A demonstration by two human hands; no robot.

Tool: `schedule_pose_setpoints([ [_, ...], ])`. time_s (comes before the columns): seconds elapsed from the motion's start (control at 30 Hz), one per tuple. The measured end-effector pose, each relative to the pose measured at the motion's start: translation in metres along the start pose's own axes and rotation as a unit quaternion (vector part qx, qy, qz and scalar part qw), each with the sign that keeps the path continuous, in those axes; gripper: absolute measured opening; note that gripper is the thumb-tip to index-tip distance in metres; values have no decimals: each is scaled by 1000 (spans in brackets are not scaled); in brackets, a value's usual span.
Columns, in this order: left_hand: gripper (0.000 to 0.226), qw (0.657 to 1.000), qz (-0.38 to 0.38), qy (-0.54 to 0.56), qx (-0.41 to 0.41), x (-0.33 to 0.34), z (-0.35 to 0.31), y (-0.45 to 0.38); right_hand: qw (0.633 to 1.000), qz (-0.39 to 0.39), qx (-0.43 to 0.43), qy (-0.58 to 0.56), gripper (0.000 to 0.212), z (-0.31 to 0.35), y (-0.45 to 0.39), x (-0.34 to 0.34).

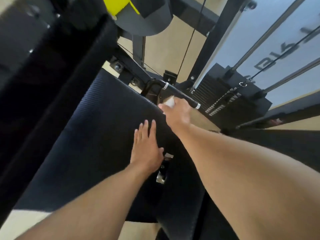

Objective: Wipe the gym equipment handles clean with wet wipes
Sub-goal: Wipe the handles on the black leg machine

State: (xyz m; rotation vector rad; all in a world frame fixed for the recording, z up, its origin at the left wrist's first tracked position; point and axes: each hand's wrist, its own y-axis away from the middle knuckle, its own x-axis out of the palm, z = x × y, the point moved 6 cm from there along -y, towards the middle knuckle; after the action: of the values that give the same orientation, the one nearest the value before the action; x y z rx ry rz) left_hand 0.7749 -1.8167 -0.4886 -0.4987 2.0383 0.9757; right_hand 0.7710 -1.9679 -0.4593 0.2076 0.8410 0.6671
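At the seat pad (83, 135) edge, left hand (145, 148) lies flat; right hand (176, 113) grips wipe (170, 102) beside handle (181, 94).

Left hand (145, 146) lies flat, fingers straight; right hand (176, 112) reaches forward, fingers curled.

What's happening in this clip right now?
A person is cleaning a gym machine. The right hand holds a white wet wipe next to the black handle beside the seat. The left hand rests flat, fingers straight, on the black seat pad. The weight stack sits behind.
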Motion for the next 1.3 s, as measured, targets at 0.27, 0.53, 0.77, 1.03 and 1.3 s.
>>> schedule_pose_setpoints([
  [0.27, 47, 825, -54, 525, -203, -12, 111, 217, 936, 244, 181, -178, 51, -14, 255, 104],
  [0.53, 21, 766, -80, 606, -199, 8, 162, 362, 926, 299, 84, -214, 26, -62, 398, 97],
  [0.77, 22, 697, -80, 678, -218, 58, 159, 382, 955, 202, 85, -199, 21, -122, 412, 92],
  [1.03, 36, 565, -22, 787, -246, 121, 171, 344, 935, 226, 105, -253, 20, -164, 374, 108],
  [1.3, 46, 581, 65, 783, -214, 141, 165, 328, 901, 246, 151, -325, 33, -168, 358, 120],
])
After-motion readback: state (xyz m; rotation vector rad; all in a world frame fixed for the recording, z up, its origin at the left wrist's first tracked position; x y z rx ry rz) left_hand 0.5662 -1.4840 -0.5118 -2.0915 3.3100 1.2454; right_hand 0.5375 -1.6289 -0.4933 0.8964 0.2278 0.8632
